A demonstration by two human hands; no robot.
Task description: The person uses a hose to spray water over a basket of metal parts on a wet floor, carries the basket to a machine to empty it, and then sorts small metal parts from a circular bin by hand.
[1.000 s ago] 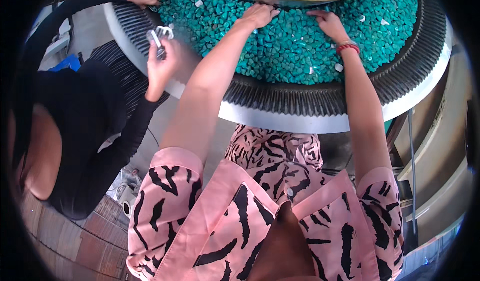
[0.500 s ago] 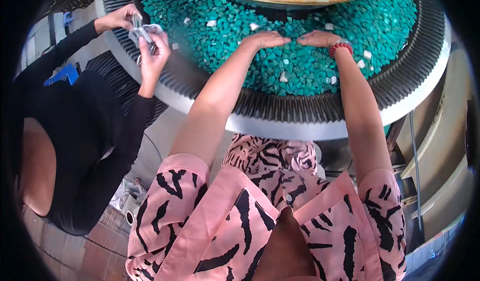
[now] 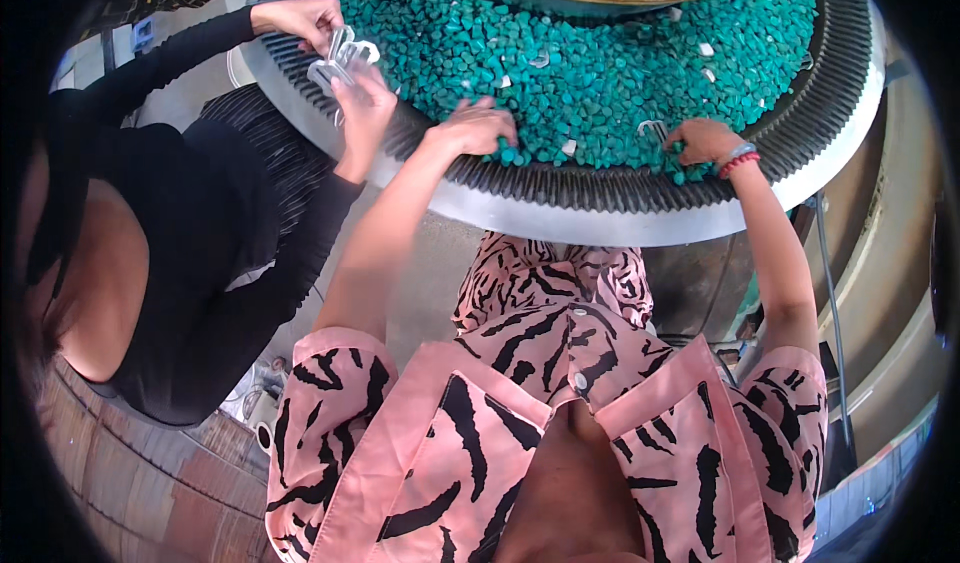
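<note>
While a co-worker's hand (image 3: pixel 367 105) already holds several clear loop-ended pieces (image 3: pixel 325 73), handling looks unfinished by judgement: one clear prong-shaped piece (image 3: pixel 652 131) lies just beside the right hand's (image 3: pixel 705 143) fingers, and a clear ring (image 3: pixel 540 60) lies beyond the left hand's (image 3: pixel 478 128) fingers. Right fingers half curled, touching green chips (image 3: pixel 600 113); grip cannot be told. Left fingers bent, blurred, low at the chips; hold unreadable.
</note>
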